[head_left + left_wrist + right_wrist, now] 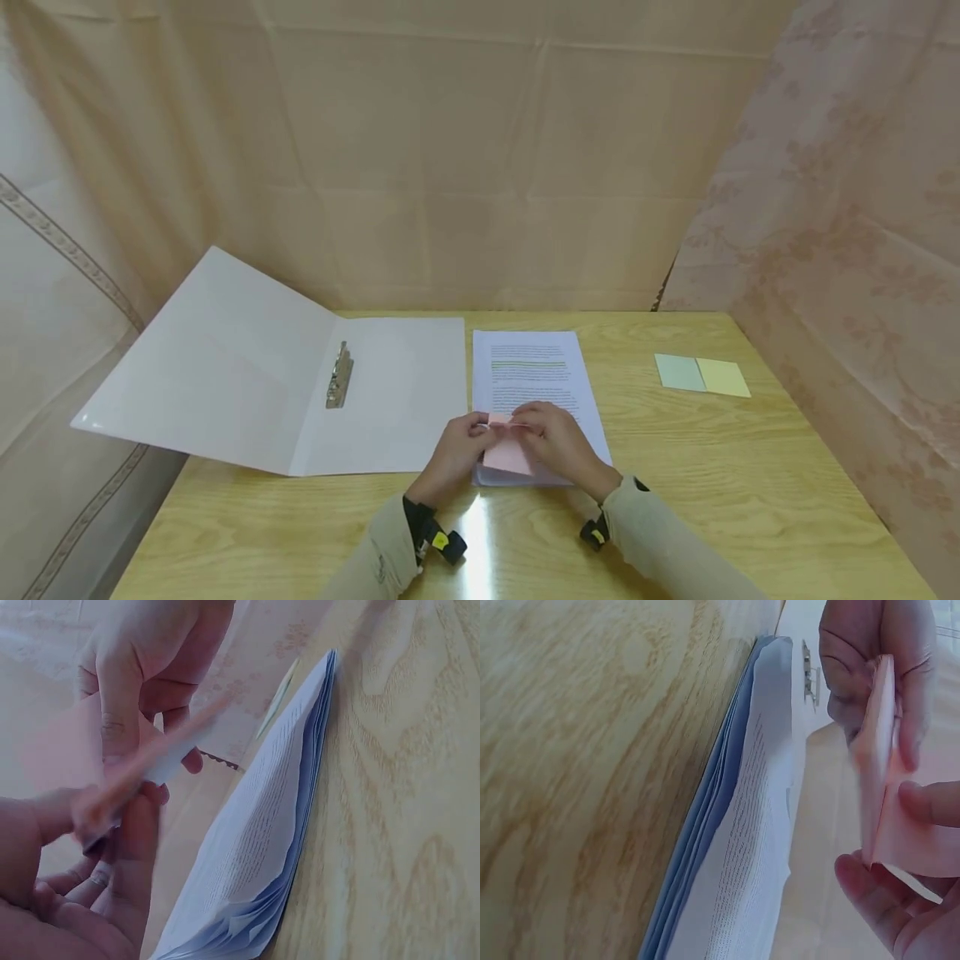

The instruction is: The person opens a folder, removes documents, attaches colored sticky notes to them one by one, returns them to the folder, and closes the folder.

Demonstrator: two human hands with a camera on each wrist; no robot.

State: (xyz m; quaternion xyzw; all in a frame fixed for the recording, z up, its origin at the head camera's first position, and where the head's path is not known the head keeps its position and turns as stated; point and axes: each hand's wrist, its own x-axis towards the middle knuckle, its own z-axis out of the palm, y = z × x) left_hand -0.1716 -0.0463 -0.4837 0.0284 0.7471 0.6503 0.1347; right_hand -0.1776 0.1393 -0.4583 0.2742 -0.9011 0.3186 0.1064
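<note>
Both hands hold a pad of pink sticky notes [506,457] above the lower part of a stack of printed paper [531,375]. My left hand [452,452] pinches the pad between thumb and fingers at its left side. From the other side, my right hand [564,446] pinches a pink sheet [919,844], thumb on its face. In the right wrist view this sheet stands out at an angle from the thicker pad [875,761]. The left wrist view shows the pad blurred, edge-on between the fingers. Green highlighting marks lines on the top page.
A white binder [397,392] lies open left of the paper, its cover raised against the curtain, with a metal clip [340,379] near the spine. Pale green [680,372] and yellow sticky notes [723,377] lie side by side at right. Curtains enclose the wooden table [712,492].
</note>
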